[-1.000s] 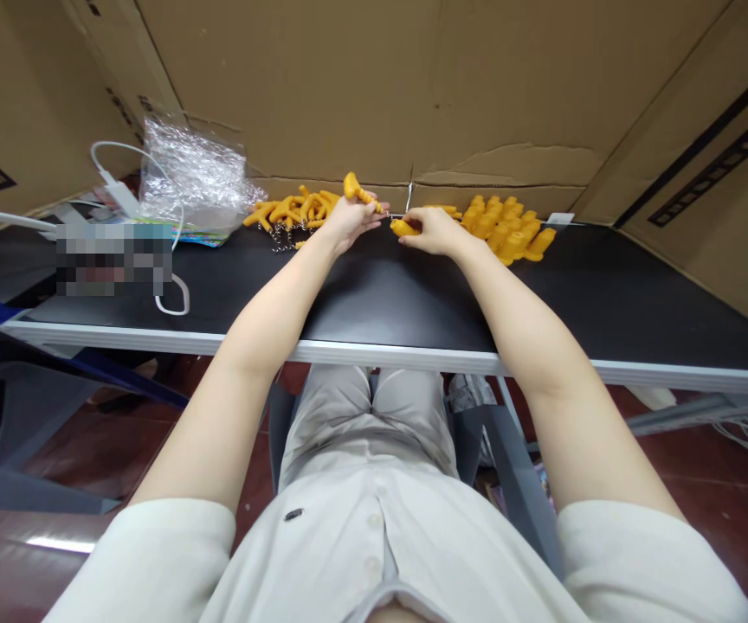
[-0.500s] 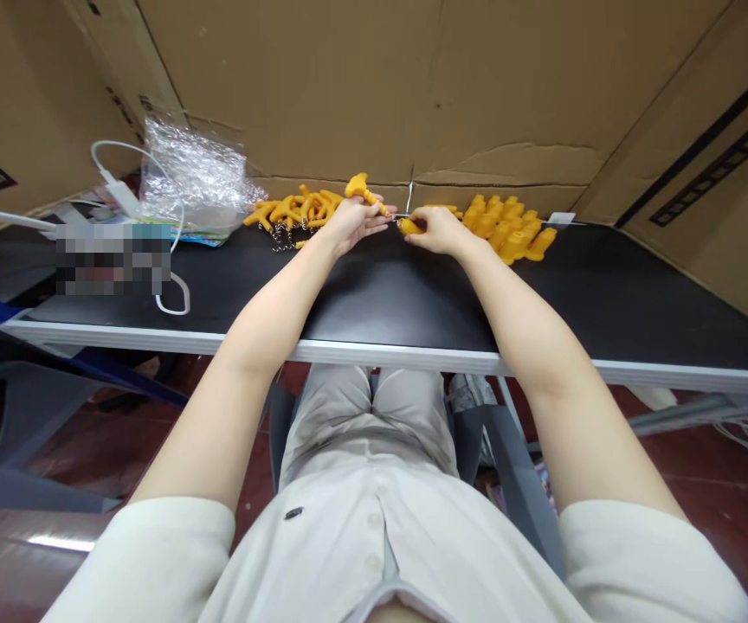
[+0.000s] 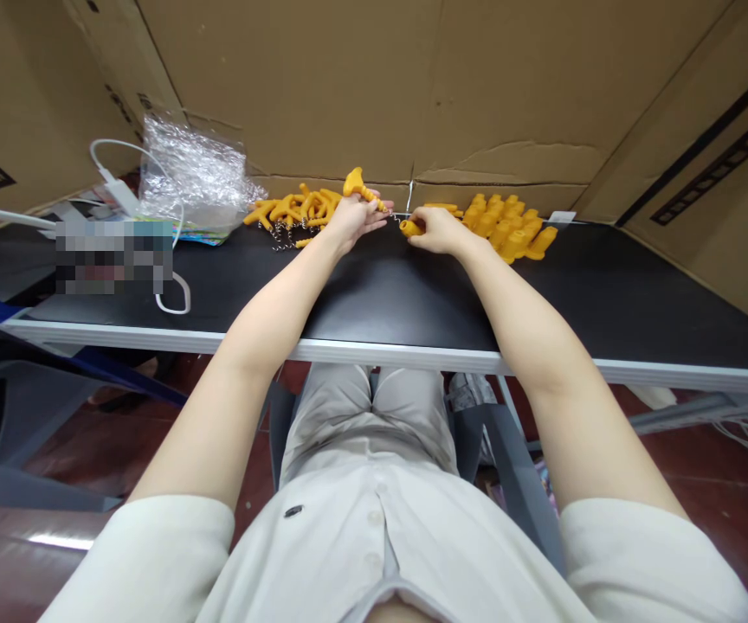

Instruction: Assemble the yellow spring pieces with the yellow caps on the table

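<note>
My left hand (image 3: 353,221) has its fingers extended to the right and holds an orange plastic piece (image 3: 354,183) with a wide head and a ridged stem. A thin metal coil (image 3: 395,215) shows at the stem's tip, between my hands. My right hand (image 3: 444,230) is closed around an orange hollow tube (image 3: 409,228), its open end facing left. Beside my left wrist lies a pile of branched orange pieces (image 3: 306,206) with silver coils. Several orange tubes (image 3: 510,232) stand close together to the right of my right hand.
A clear plastic bag (image 3: 196,169) and a white cable (image 3: 181,298) lie at the table's left side. Cardboard walls (image 3: 322,86) enclose the back and sides. The black tabletop (image 3: 393,303) ends in a metal front edge (image 3: 400,355).
The orange piece in my left hand has shifted slightly up and left. The tube in my right hand has turned, showing more of its open end, and a small gap now separates them.
</note>
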{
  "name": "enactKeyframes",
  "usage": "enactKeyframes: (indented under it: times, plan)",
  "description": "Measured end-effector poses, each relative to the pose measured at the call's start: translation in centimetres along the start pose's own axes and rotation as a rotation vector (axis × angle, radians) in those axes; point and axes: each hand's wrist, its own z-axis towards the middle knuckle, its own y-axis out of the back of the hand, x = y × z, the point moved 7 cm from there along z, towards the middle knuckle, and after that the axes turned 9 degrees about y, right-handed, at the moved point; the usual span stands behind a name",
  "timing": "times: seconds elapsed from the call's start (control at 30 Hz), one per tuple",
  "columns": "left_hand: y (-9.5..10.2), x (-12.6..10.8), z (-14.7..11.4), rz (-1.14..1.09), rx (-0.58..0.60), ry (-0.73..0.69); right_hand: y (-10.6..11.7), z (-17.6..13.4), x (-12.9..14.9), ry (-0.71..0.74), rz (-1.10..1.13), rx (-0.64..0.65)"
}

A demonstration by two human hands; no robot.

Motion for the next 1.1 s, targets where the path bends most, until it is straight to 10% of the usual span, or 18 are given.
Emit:
enactKeyframes:
  times: [1.1]
  plan:
    - [-0.67, 0.15, -0.21, 0.032, 0.037, -0.02, 0.41, 0.03, 0.64, 0.012, -0.017, 0.002]
